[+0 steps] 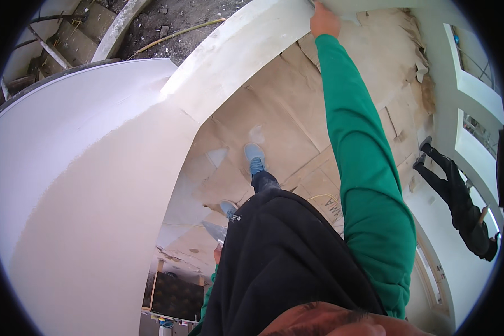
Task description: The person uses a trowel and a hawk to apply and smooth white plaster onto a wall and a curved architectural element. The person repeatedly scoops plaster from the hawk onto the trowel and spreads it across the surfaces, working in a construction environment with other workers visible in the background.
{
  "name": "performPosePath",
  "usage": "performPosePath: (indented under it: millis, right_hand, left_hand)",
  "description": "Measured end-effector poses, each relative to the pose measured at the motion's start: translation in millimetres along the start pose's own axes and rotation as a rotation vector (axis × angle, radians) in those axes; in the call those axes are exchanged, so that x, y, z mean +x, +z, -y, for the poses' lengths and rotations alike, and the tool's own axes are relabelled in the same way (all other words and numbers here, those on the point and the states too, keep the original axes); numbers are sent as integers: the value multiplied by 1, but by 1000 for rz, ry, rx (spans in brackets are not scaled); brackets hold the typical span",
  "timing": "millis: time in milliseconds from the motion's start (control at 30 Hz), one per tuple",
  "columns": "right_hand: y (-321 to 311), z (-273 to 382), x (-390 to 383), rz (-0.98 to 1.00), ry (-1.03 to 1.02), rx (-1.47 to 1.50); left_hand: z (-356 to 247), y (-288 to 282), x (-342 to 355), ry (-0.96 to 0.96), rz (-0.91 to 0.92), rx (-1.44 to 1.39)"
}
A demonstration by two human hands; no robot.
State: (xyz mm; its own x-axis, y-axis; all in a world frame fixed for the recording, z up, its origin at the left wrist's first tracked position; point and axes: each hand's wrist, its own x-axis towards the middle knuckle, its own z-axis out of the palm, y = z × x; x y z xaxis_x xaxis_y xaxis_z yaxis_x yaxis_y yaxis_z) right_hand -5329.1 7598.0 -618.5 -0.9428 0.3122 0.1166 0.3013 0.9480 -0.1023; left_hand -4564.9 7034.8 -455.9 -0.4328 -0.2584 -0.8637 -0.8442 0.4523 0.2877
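Observation:
My right arm, in a green sleeve, stretches far ahead. At its end my right hand (325,21) is closed against the far part of a pale curved wall (235,42). A small sliver of something shows at its fingertips, cut off by the picture's edge, so I cannot make out what it is. My left hand (217,253) hangs low beside my dark top, mostly hidden behind it. It grips a trowel (214,229) with a flat grey blade, which points down toward the floor near my shoe.
A broad wall surface (106,185), partly beige and partly white, fills the left. Brown sheets of cardboard (285,106) cover the floor. Beyond the wall lie rubble (173,22) and steps (73,42). A person in black (456,190) stands at the right, near window openings.

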Motion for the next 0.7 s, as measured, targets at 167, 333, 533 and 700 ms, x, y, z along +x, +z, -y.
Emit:
performPosePath:
  millis: [167,333,533,700]
  right_hand:
    - [-62,88,-27,233,-227,134]
    - [11,6,19,-96,-74,46]
    - [-6,40,-5,92,-47,16]
    - [-72,72,-30,304,-208,178]
  left_hand:
    - [-24,9,-12,-39,-11,-39]
    - [-26,3,-14,-40,-1,-68]
    - [-12,5,-13,-43,3,-48]
    - [-3,13,-26,-47,-6,-42]
